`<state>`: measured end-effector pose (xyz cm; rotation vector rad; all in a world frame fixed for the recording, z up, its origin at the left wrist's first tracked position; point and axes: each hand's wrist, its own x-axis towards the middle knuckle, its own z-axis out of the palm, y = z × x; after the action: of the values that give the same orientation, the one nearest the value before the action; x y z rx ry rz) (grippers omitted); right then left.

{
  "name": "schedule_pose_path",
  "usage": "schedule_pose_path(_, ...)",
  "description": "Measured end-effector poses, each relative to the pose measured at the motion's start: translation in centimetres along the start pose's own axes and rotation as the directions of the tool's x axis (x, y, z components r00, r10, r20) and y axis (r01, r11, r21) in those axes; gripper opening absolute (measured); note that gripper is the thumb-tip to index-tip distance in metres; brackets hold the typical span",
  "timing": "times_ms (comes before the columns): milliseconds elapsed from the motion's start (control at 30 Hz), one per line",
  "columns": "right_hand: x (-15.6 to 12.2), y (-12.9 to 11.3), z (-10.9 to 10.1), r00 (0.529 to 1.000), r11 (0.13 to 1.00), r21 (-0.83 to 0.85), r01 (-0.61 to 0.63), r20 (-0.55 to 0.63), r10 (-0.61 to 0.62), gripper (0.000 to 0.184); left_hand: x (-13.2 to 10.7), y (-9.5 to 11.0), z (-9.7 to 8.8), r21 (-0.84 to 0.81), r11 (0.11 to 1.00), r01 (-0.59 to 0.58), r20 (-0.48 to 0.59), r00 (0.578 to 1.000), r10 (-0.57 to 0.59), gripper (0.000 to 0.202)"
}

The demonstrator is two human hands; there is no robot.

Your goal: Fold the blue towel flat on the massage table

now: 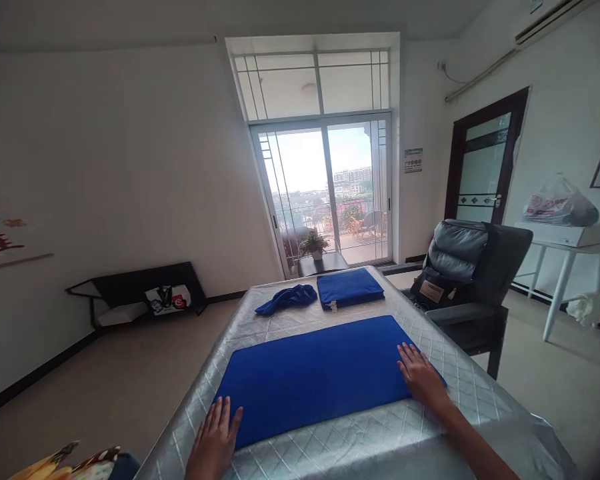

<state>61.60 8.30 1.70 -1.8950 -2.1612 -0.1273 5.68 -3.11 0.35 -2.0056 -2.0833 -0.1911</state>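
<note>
A blue cloth [320,373], spread flat in a long rectangle, lies across the near part of a silver quilted table cover [365,433]. My left hand [214,430] rests flat at its near left corner, fingers stretched out. On the right end of the cloth my right hand [421,373] lies palm down with fingers extended. Neither hand grips anything. Farther back sits a folded blue cloth [350,288] with a small white tag at its near edge. Beside it, to the left, is a crumpled blue cloth [287,299].
A dark armchair [465,267] with a black bag stands close to the table's right side. Behind the far end, a potted plant [315,245] sits on a small dark table [325,263]. A low black rack [145,293] stands by the left wall; patterned fabric [80,465] shows at lower left.
</note>
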Motion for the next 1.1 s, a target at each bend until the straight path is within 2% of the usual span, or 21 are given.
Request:
schedule_pose_path(67, 0.6, -4.6, -0.8, 0.997, 0.992, 0.094, 0.081, 0.010, -0.083, 0.058, 2.7, 4.9, -1.0, -0.053, 0.996, -0.069, 0.013, 0.997, 0.070, 0.054)
schedule_pose_path(100, 1.0, -7.1, -1.1, 0.991, 0.981, 0.145, 0.127, 0.019, -0.131, 0.058, 4.2, 7.7, -1.5, -0.086, 0.996, -0.033, 0.020, 0.999, 0.035, 0.056)
schedule_pose_path(133, 1.4, -9.7, -1.3, 0.983, 0.966, 0.189, 0.175, 0.030, -0.184, 0.058, 5.7, 10.5, -1.9, -0.128, 0.990, -0.050, 0.025, 0.998, 0.054, 0.058)
schedule_pose_path(167, 1.7, -12.1, -1.3, 0.972, 0.950, 0.226, 0.216, 0.046, -0.232, 0.058, 7.0, 13.1, -2.1, -0.166, 0.981, -0.101, 0.015, 0.994, 0.105, 0.058)
schedule_pose_path(233, 2.4, -16.2, -0.8, 0.950, 0.922, 0.281, 0.268, 0.085, -0.302, 0.058, 9.0, 17.3, -1.8, -0.197, 0.964, -0.176, -0.011, 0.984, 0.177, 0.057)
schedule_pose_path(267, 2.6, -17.7, -0.3, 0.939, 0.912, 0.298, 0.282, 0.107, -0.326, 0.059, 9.6, 18.7, -1.4, -0.201, 0.959, -0.201, -0.017, 0.979, 0.202, 0.056)
schedule_pose_path(367, 2.9, -20.0, 1.5, 0.924, 0.905, 0.317, 0.283, 0.162, -0.346, 0.060, 10.1, 20.6, 0.4, -0.189, 0.958, -0.216, 0.004, 0.975, 0.221, 0.059)
schedule_pose_path(467, 2.8, -20.1, 2.9, 0.926, 0.910, 0.322, 0.260, 0.185, -0.330, 0.062, 9.7, 20.6, 1.6, -0.185, 0.959, -0.213, 0.009, 0.976, 0.219, 0.061)
schedule_pose_path(567, 2.7, -19.9, 3.0, 0.923, 0.911, 0.320, 0.260, 0.196, -0.333, 0.063, 9.4, 20.5, 1.5, -0.191, 0.961, -0.201, 0.015, 0.978, 0.207, 0.061)
schedule_pose_path(667, 2.8, -19.1, 2.4, 0.923, 0.916, 0.307, 0.258, 0.203, -0.328, 0.064, 9.3, 19.8, 0.9, -0.192, 0.966, -0.175, 0.063, 0.980, 0.190, 0.063)
schedule_pose_path(733, 3.0, -17.5, 1.9, 0.932, 0.930, 0.285, 0.232, 0.207, -0.296, 0.064, 8.7, 17.9, 0.7, -0.158, 0.976, -0.150, 0.092, 0.982, 0.166, 0.062)
schedule_pose_path(833, 3.2, -12.9, 1.4, 0.955, 0.964, 0.214, 0.159, 0.214, -0.206, 0.065, 6.9, 12.4, 0.8, -0.021, 0.993, -0.119, 0.124, 0.985, 0.121, 0.053)
schedule_pose_path(900, 3.3, -8.7, 1.2, 0.968, 0.985, 0.145, 0.096, 0.217, -0.127, 0.067, 5.2, 7.5, 0.9, 0.093, 0.989, -0.112, 0.154, 0.983, 0.097, 0.051)
schedule_pose_path(1000, 3.3, -2.3, 1.4, 0.982, 0.999, 0.036, -0.012, 0.191, 0.004, 0.068, 2.8, 1.3, 0.8, 0.241, 0.970, -0.033, 0.229, 0.973, -0.024, 0.055)
schedule_pose_path(1033, 3.3, -0.6, 1.6, 0.984, 0.999, 0.014, -0.045, 0.175, 0.042, 0.068, 2.2, -0.1, 0.7, 0.280, 0.960, -0.015, 0.246, 0.968, -0.056, 0.056)
schedule_pose_path(1100, 3.3, 2.0, 2.0, 0.986, 0.996, 0.003, -0.091, 0.143, 0.089, 0.068, 1.5, -1.6, 0.5, 0.321, 0.947, -0.001, 0.267, 0.959, -0.090, 0.058)
